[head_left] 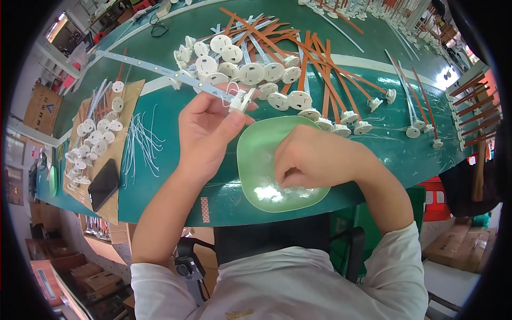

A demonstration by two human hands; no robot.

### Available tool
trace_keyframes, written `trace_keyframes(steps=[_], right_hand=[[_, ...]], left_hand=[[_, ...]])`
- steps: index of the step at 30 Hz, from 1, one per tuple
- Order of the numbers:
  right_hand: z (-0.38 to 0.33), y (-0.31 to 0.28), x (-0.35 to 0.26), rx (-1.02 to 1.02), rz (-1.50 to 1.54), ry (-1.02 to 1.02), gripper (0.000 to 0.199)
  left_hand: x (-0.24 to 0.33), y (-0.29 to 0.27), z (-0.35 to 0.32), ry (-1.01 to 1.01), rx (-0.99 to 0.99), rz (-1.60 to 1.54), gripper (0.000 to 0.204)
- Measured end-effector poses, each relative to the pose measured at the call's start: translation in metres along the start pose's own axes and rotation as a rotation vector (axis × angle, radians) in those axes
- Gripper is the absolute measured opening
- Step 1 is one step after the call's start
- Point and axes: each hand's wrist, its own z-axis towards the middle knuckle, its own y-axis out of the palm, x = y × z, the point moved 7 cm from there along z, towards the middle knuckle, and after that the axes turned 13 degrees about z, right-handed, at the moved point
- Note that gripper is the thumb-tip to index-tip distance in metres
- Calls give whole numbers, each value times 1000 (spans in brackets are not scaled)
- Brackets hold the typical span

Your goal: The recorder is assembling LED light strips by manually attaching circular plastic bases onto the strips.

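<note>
My left hand [205,128] grips an LED strip assembly near its white plastic base [241,100]. Its pale strip [160,70], dotted with small yellowish LEDs, reaches out to the upper left, and a thin white wire loops at the base. Over the shallow green tray [248,184] hangs my right hand [314,154], fingers curled down into it. Whatever those fingertips hold is hidden under the hand. The tray's contents are hard to make out through the glare.
Beyond the tray lies a heap of similar assemblies with round white bases [231,54] and orange or white strips. To the left are loose white wires [143,141], a black phone [104,184] and more bases on cardboard [130,104]. Assemblies line the right edge [472,109].
</note>
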Motion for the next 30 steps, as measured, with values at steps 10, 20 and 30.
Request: trace_keyframes(steps=[10,20,30], right_hand=[[-9,-42,-19,479,536,-45,5],[-16,-51,-14,867,618,-284,12],[-32,-48,-43,1051,-196,-484,15]], left_hand=[[2,-1,0,-24,61,-202,43],[2,10,-2,-53,7,-175,44],[3,19,-5,-42,-18,-209,45]])
